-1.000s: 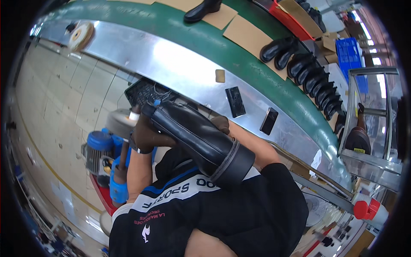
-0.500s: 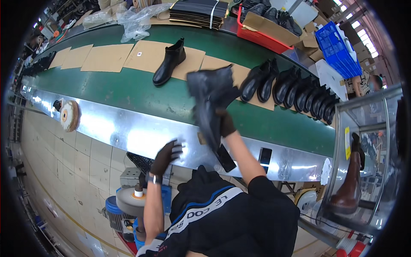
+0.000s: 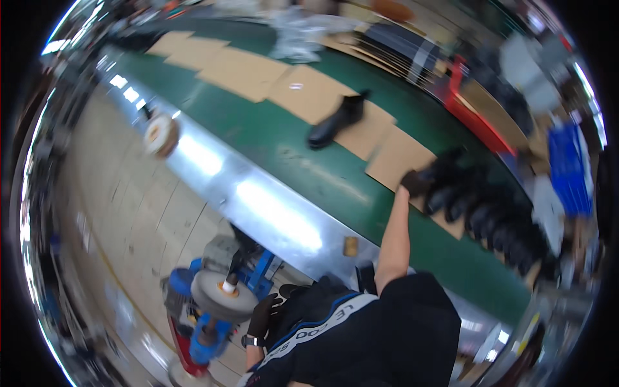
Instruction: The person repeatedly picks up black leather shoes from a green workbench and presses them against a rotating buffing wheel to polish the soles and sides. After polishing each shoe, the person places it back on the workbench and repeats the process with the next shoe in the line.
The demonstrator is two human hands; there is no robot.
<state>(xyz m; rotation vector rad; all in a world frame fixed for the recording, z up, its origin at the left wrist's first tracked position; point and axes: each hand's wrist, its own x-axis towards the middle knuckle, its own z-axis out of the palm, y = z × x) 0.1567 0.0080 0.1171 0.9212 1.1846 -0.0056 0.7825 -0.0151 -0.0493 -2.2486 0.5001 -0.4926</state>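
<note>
My right hand [image 3: 414, 184], in a dark glove, reaches across the green belt to the left end of a row of black boots [image 3: 487, 216]. Its fingers are closed at a black boot [image 3: 445, 169] there; motion smears the boot's outline. Close to my body, my gloved left hand [image 3: 263, 315] is open beside a grey polishing wheel [image 3: 222, 295], its fingers apart. A single black ankle boot [image 3: 336, 122] stands on the cardboard sheets, left of my right hand.
Cardboard sheets [image 3: 242, 72] lie along the green belt [image 3: 271, 138]. A metal ledge [image 3: 258, 206] borders it, carrying a small brownish block [image 3: 350, 246] and a dark phone [image 3: 365, 278]. A whitish round buffing wheel [image 3: 161, 137] stands farther left. Red [image 3: 477, 122] and blue crates [image 3: 570, 171] are at the right.
My right hand has carried the black boots from over the ledge to the row on the right. My left hand has dropped back toward my body. The whole view has turned.
</note>
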